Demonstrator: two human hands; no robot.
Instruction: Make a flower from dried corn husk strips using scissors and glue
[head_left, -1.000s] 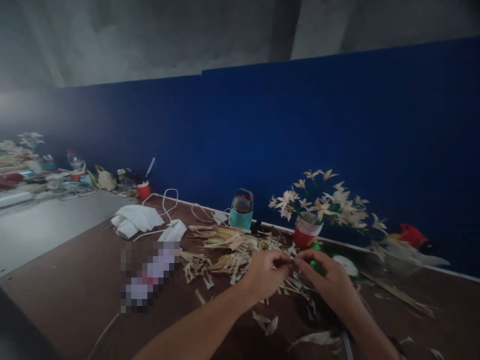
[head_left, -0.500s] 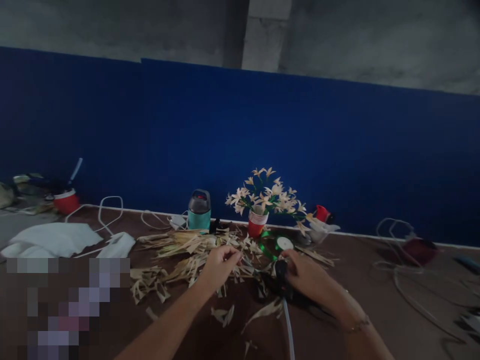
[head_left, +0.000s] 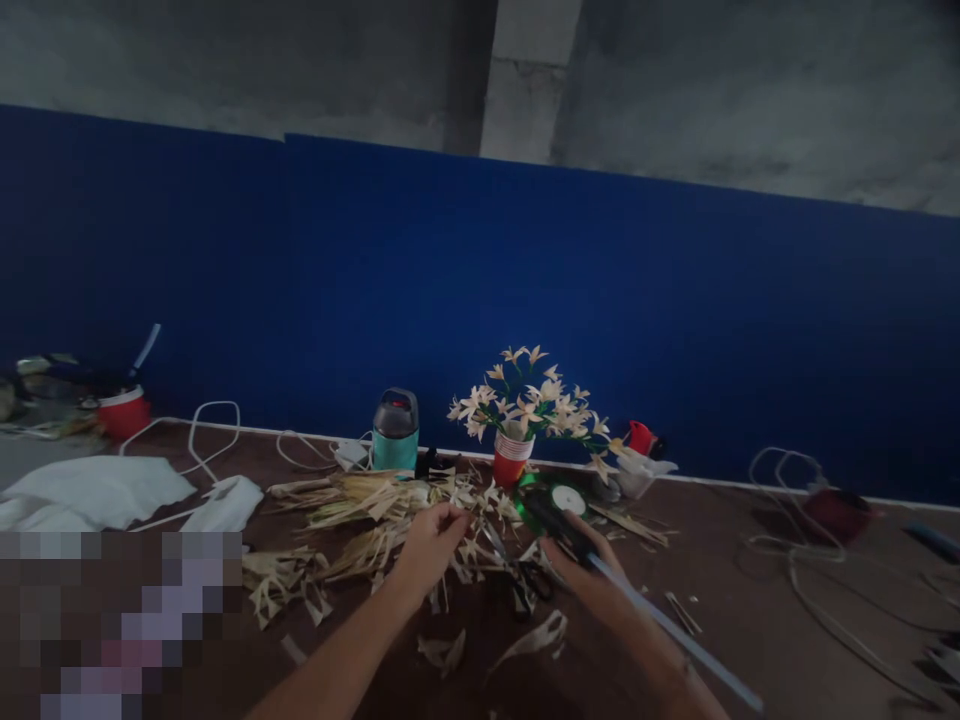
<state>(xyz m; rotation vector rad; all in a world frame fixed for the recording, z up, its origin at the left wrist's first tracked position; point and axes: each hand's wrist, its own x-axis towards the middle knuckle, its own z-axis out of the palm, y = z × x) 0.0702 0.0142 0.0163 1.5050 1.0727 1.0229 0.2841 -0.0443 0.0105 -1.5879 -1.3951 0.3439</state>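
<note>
A black hot glue gun (head_left: 561, 522) is gripped in my right hand (head_left: 589, 570). Its front points up and left, and a long pale glue stick (head_left: 675, 622) juts out of its rear. My left hand (head_left: 433, 545) is closed in a pinch above the dry husk strips (head_left: 375, 500); whatever its fingertips hold is too small to make out. Between the hands lie dark-handled scissors (head_left: 525, 585). Just behind them, a red and white cup (head_left: 513, 455) holds cream artificial flowers (head_left: 532, 400) on green stems. A green ribbon roll (head_left: 568, 499) is partly hidden by the glue gun.
A teal and grey bottle (head_left: 396, 435) stands left of the cup, before a blue partition (head_left: 450, 260). White cloth or plastic (head_left: 97, 488) lies at left, beside a looping cable (head_left: 217, 408). Loose husk scraps (head_left: 442, 652) are scattered in front. A dark red object (head_left: 840, 512) with cords sits at right.
My right hand has lifted and turned the glue gun, so its stick swings out to the right and the scissors are uncovered. My left hand stays pinched in nearly the same place.
</note>
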